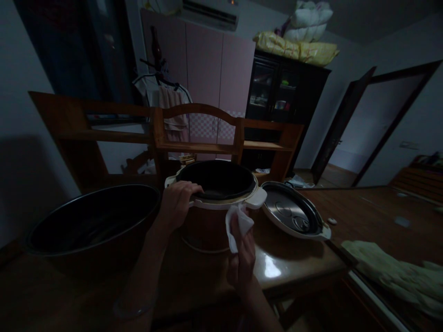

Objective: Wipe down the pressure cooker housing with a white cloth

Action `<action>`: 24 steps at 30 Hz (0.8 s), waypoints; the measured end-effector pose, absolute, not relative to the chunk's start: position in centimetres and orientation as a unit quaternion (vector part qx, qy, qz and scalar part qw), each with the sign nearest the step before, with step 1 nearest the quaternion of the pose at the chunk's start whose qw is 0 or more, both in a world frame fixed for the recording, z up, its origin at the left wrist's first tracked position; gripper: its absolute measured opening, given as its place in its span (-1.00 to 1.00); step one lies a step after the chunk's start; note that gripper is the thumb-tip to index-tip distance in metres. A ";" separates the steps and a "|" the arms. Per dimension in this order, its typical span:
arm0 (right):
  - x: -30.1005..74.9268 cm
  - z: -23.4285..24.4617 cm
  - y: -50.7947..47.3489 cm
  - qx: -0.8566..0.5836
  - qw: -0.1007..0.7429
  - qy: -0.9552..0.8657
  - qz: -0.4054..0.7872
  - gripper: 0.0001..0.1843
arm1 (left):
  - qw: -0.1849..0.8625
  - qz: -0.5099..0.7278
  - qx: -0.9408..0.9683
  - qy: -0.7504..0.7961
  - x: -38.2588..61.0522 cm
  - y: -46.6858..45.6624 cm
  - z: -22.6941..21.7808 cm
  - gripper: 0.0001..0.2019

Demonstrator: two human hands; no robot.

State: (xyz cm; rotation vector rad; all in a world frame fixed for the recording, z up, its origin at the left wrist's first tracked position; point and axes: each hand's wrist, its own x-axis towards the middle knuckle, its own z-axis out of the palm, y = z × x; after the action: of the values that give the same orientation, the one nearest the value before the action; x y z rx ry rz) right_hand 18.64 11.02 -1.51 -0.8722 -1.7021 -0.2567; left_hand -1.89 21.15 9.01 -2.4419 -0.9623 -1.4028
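Observation:
A round cooker (207, 226) with a brown body, white rim and dark inside stands on the wooden table in front of me. My left hand (178, 200) is closed over the near left part of its rim, fingers hooked inward. In my right hand (242, 260) is a bunched white cloth (245, 222), pressed against the outer side just below the white handle (256, 198). To the right lies the cooker's lid (289, 210), its metal inner face turned up. At the left stands a large dark basin (93, 230), its inside too dim to make out.
A wooden shelf back (200, 147) rises behind the cooker. The table (297, 258) ends at the front right, beside another wooden surface with a pale crumpled cloth (391, 267). A small white object (332, 221) lies right of the lid.

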 end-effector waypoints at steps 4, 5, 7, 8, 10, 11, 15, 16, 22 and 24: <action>18.0 -0.3 11.0 -0.406 0.555 -0.709 -0.159 -0.29 | 0.116 -0.469 -0.818 -0.312 -2.0 21.4 8.9 -0.56; 17.8 0.0 11.2 -0.406 0.539 -0.719 -0.167 -0.29 | 0.124 -0.468 -0.819 -0.309 -2.0 21.4 8.9 -0.56; 17.3 0.4 11.8 -0.410 0.501 -0.745 -0.162 -0.30 | 0.130 -0.466 -0.819 -0.308 -2.0 21.3 9.0 -0.56; 17.0 0.4 12.1 -0.413 0.486 -0.754 -0.155 -0.31 | 0.132 -0.466 -0.819 -0.307 -1.9 21.2 9.1 -0.56; 16.6 0.3 12.6 -0.418 0.474 -0.760 -0.150 -0.33 | 0.135 -0.468 -0.819 -0.303 -1.8 21.1 9.1 -0.56; 16.4 0.2 12.8 -0.421 0.474 -0.759 -0.150 -0.34 | 0.136 -0.469 -0.819 -0.300 -1.8 21.1 9.2 -0.55; 16.0 0.0 12.9 -0.429 0.479 -0.748 -0.163 -0.34 | 0.127 -0.476 -0.818 -0.297 -1.7 21.1 9.2 -0.54; 15.9 0.0 12.9 -0.431 0.478 -0.747 -0.167 -0.34 | 0.126 -0.477 -0.816 -0.300 -1.7 21.1 9.2 -0.54; 15.3 -0.5 13.3 -0.453 0.478 -0.724 -0.205 -0.27 | 0.131 -0.466 -0.814 -0.321 -1.6 20.8 9.4 -0.51; 15.1 -0.7 13.6 -0.456 0.480 -0.719 -0.211 -0.22 | 0.121 -0.466 -0.812 -0.331 -1.5 20.7 9.6 -0.51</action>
State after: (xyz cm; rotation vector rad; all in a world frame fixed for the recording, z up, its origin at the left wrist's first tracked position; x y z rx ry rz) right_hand 15.14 13.55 -0.69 -1.1121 -1.7538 -0.5158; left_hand -1.47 20.69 9.57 -2.3696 -0.9675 -1.3600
